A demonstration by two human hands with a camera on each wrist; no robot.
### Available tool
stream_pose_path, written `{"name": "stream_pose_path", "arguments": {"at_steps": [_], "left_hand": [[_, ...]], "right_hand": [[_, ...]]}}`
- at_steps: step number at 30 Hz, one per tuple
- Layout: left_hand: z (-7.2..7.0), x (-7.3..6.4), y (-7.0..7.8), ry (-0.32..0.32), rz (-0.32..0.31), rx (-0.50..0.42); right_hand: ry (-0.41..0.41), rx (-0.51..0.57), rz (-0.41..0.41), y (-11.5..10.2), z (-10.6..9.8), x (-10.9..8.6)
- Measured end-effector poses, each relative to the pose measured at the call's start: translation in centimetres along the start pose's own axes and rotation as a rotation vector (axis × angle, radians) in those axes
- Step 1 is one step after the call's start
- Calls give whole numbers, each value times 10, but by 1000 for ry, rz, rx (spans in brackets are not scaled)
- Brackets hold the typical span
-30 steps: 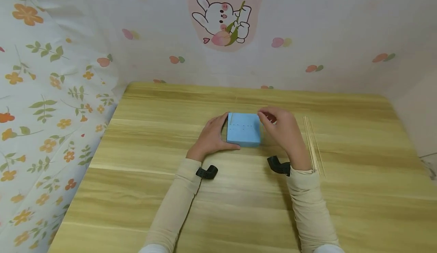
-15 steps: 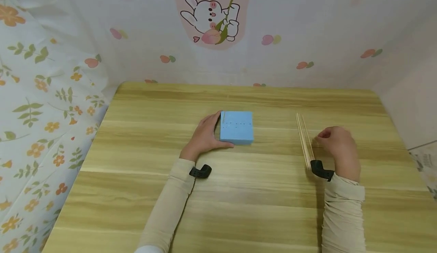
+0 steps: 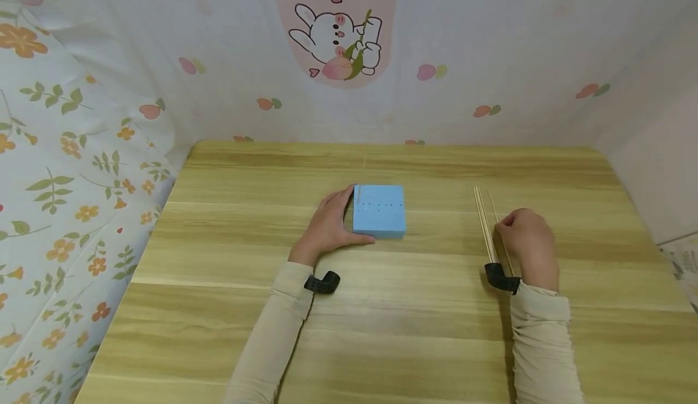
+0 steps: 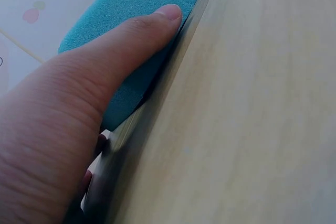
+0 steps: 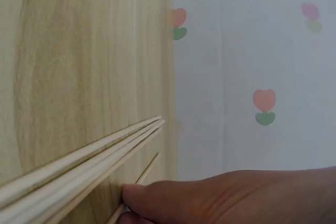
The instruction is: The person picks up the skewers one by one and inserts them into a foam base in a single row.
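R hand (image 3: 528, 240) moved away from blue blk (image 3: 379, 215), pinches 1 stick (image 5: 148, 168); L hand (image 3: 329, 227) grips blk.

flat blue dotted block (image 3: 378, 215), pale sticks (image 3: 485, 225) bunched, lone stick (image 3: 493, 206) beside

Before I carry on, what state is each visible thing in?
Left hand, gripping the blue block
Blue block, flat on the table, dark dots on top
Standing stick, rising from the block
Right hand, pinching the single stick
Single stick, apart from the bundle
Bundle, lying close together
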State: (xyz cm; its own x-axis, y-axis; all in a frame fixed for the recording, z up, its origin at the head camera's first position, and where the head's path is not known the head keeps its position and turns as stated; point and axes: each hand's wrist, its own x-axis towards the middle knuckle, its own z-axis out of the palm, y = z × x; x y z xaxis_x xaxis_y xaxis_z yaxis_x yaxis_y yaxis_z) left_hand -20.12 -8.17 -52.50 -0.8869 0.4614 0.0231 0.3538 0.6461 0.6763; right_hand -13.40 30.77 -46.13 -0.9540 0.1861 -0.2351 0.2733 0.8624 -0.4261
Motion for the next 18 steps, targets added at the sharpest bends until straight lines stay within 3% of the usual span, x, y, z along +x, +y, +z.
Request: {"name": "stream_pose_path", "arguments": {"at_steps": [6, 9, 12, 18], "left_hand": [[0, -1, -2, 7, 20, 12], [2, -2, -4, 8, 18, 10], [3, -2, -5, 1, 15, 8], [2, 1, -6, 10, 31, 16]], "right_hand": [[-119, -50, 11, -4, 2, 3], [-114, -54, 5, -8, -1, 2], [1, 17, -48, -14, -7, -3], [323, 222, -289, -49, -10, -10]]}}
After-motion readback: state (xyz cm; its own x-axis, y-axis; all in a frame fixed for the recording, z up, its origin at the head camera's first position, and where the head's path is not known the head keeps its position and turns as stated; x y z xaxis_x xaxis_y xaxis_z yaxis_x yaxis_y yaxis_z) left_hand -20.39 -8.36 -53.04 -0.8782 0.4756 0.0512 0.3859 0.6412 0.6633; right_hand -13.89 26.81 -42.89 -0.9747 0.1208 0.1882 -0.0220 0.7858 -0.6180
